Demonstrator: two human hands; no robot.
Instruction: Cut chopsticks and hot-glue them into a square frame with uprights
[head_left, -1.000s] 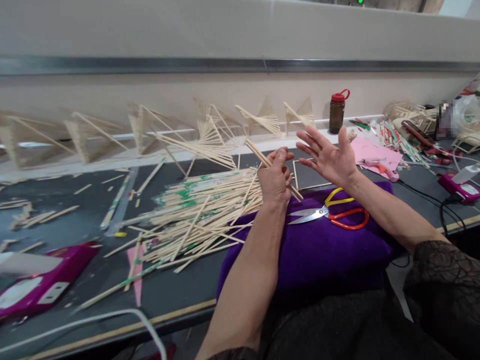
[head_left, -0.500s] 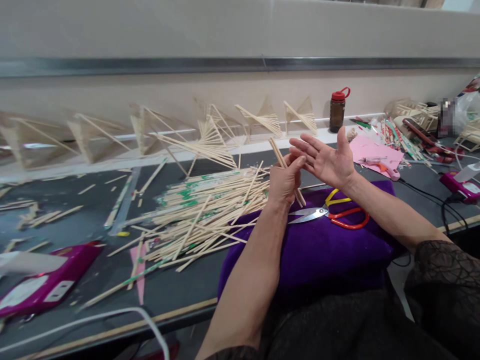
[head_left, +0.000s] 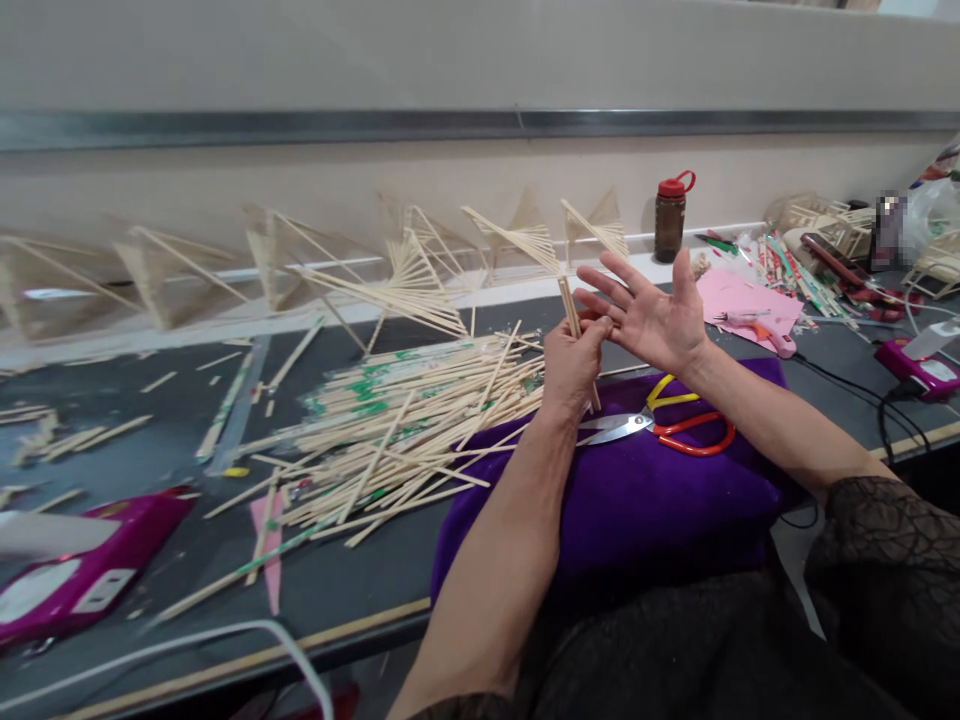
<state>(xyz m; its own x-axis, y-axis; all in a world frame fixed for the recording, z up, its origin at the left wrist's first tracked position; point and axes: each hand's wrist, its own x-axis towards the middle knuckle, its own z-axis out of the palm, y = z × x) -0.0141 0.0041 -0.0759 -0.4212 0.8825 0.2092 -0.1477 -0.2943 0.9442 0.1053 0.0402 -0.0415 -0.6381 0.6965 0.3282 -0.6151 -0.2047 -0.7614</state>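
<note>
L hand (head_left: pixel 576 365) w/ sticks (head_left: pixel 569 307), R hand (head_left: pixel 658 318) spread

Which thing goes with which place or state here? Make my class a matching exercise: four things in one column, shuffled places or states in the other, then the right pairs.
Things
1. Scissors
2. Left hand
3. Bottle
4. Right hand

Places or states
A. Spread open, palm in view
B. Lying on purple cloth
C. Upright, with a red lid
D. Closed around thin sticks

Right pairs: 1-B, 2-D, 3-C, 4-A
</note>
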